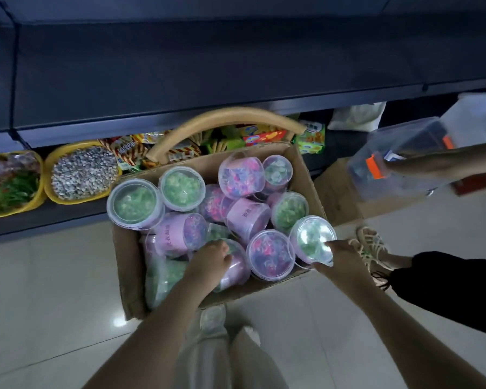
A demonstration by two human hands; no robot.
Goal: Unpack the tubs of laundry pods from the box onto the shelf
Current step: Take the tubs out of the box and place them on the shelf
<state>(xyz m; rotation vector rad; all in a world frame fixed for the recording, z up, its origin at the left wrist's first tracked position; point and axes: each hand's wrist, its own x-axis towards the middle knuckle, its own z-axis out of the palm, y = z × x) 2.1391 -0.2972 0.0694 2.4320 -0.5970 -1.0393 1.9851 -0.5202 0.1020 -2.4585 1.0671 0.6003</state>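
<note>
No text can be read with certainty. Dark Chinese characters run along the pink paper label of the clear round plastic tub [174, 234] lying on its side at lower centre, and along the pink label of a second such tub [247, 217] to its right, but they blur. The red-and-white striped snack packets [128, 153] at centre left and the green biscuit packs [310, 137] further right carry print too small to read.
</note>
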